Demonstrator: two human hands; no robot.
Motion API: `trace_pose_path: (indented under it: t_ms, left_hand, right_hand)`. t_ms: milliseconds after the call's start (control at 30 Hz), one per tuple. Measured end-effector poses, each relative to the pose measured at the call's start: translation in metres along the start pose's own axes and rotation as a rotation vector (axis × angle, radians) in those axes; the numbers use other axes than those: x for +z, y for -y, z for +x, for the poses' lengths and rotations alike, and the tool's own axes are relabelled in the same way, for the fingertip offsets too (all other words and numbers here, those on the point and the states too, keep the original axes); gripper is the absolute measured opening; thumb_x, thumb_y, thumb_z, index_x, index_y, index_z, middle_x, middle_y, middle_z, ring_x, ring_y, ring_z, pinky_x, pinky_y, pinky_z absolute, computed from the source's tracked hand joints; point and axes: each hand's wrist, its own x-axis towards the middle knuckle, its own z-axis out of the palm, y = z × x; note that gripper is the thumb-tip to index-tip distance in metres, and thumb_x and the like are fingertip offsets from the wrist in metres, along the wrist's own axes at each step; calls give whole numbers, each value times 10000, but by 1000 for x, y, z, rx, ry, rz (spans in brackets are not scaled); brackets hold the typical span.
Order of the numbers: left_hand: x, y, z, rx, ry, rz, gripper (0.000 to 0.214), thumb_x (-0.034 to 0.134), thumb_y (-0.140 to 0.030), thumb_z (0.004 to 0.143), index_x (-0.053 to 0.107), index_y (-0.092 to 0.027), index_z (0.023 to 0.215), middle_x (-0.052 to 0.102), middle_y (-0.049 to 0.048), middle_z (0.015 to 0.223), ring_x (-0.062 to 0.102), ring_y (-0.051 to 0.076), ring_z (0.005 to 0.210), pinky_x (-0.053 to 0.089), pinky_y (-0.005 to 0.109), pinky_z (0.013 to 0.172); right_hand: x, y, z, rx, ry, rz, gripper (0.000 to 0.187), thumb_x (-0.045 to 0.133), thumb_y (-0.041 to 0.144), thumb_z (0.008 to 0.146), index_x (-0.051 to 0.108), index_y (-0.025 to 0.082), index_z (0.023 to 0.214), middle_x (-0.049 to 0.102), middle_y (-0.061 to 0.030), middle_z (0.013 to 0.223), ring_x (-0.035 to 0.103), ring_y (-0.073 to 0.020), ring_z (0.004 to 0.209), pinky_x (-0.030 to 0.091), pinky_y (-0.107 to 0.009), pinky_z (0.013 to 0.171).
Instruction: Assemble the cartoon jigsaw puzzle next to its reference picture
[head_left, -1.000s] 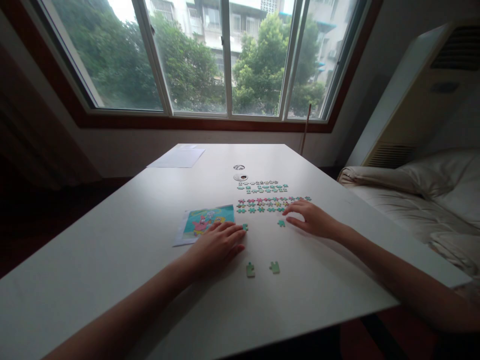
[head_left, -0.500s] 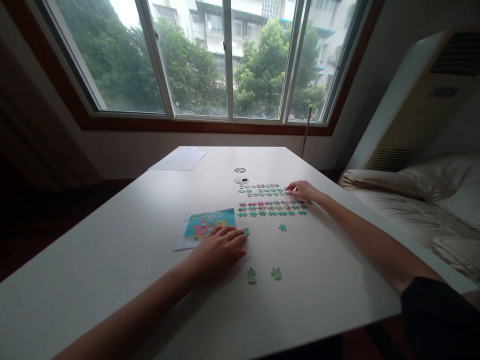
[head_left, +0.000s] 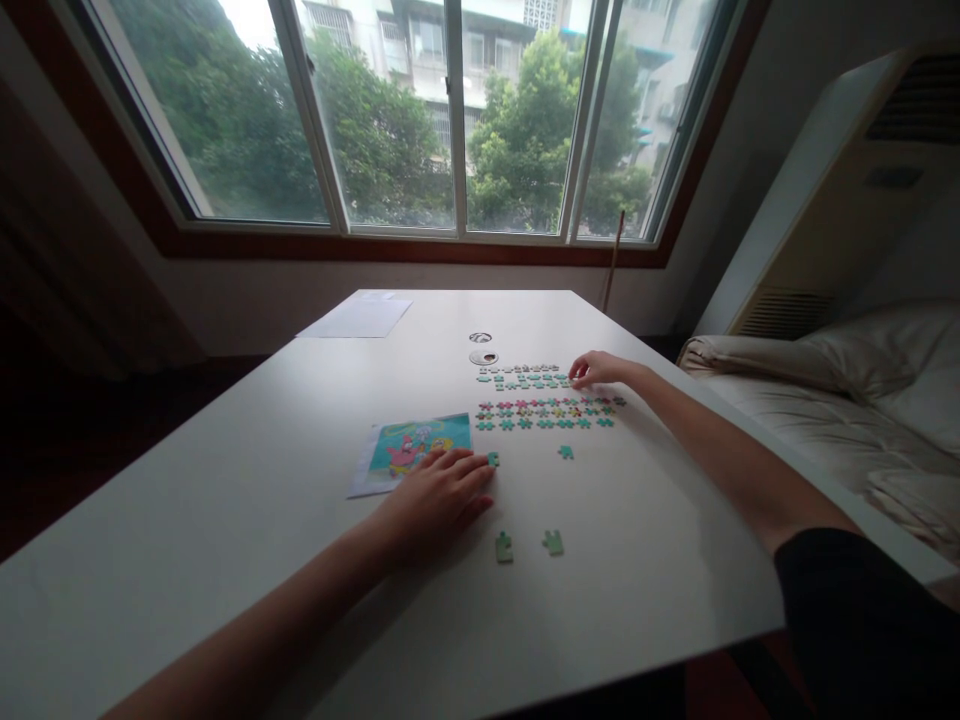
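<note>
My left hand (head_left: 442,487) lies flat over the lower right part of a picture card (head_left: 420,440) with cartoon figures on teal, fingers stretched out. Just beyond its fingertips is a green jigsaw puzzle piece (head_left: 493,459). My right hand (head_left: 600,369) is at the right end of the upper rows of small puzzle pieces (head_left: 529,378), thumb and fingertips pinched at a puzzle piece (head_left: 568,383) there. Nearer me run rows of teal and pink puzzle pieces (head_left: 525,423). Separate from the rows lie a teal piece (head_left: 565,452) and two green edge pieces (head_left: 503,547) (head_left: 553,542).
The white table (head_left: 247,480) reaches toward the window. Two round inserts (head_left: 484,357) are set in its top beyond the pieces. White paper (head_left: 360,318) lies at the far left. A cushioned seat (head_left: 810,400) stands to the right.
My right hand has shifted slightly left along the upper rows, its wrist arched higher, and the sleeve has moved left. My left hand stays put over the card.
</note>
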Motion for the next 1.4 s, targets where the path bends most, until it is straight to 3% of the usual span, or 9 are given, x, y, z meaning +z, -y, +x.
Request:
trace_pose_path:
  t_ms: [267,400,600,767,933,1033,1400]
  left_hand:
    - [2,1,-2,5,-15,-3,312,410,-346,926,508,-201,1185,559,57,1227,482,246,1118,356,422,944]
    - [2,1,-1,13,-15,-6,317,399,-349,928,507,-199,1186,563,63,1221,486,248,1112,351,426,944]
    - [-1,0,-1,-2,15,5,312,408,-338,926,504,-188,1182,560,63,1227,484,255,1114,363,427,928]
    - [0,1,-2,4,-10,4,299,416,-342,924,510,-199,1170,562,58,1226,486,254,1114,361,432,928]
    - [-4,0,-1,2,0,-4,286,423,-332,922,518,-200,1157,560,56,1230,486,258,1110,363,431,928]
    - [-4,0,-1,-2,-2,-19,281,427,-334,920,521,-203,1150,566,55,1221,489,257,1106,356,435,934]
    - [-1,0,0,11,-1,-32,298,407,-332,927,514,-203,1174,556,60,1231,490,252,1103,355,415,935]
  right_hand:
    - [0,-6,5,33,68,124,434,742,388,560,679,154,921,665,-82,935,596,-162,719,446,-241,605]
    - [2,-8,6,40,79,193,397,740,365,558,670,145,882,660,-72,877,573,-138,648,433,-235,556]
    - [7,-3,-3,-7,-19,293,367,733,378,545,601,131,782,631,-45,768,546,-133,650,421,-241,574]
    - [4,12,-39,-105,-47,375,378,675,458,608,549,145,779,595,-11,718,530,-120,656,420,-247,604]
    - [5,26,-98,-244,197,514,360,667,448,660,559,142,815,594,-5,702,527,-109,633,411,-232,580]
    - [12,25,-125,-264,268,482,333,644,452,693,574,142,795,586,-3,699,521,-112,643,398,-227,576]
    - [26,22,-141,-230,164,383,392,588,515,721,626,140,826,522,3,648,443,-111,596,342,-232,534]
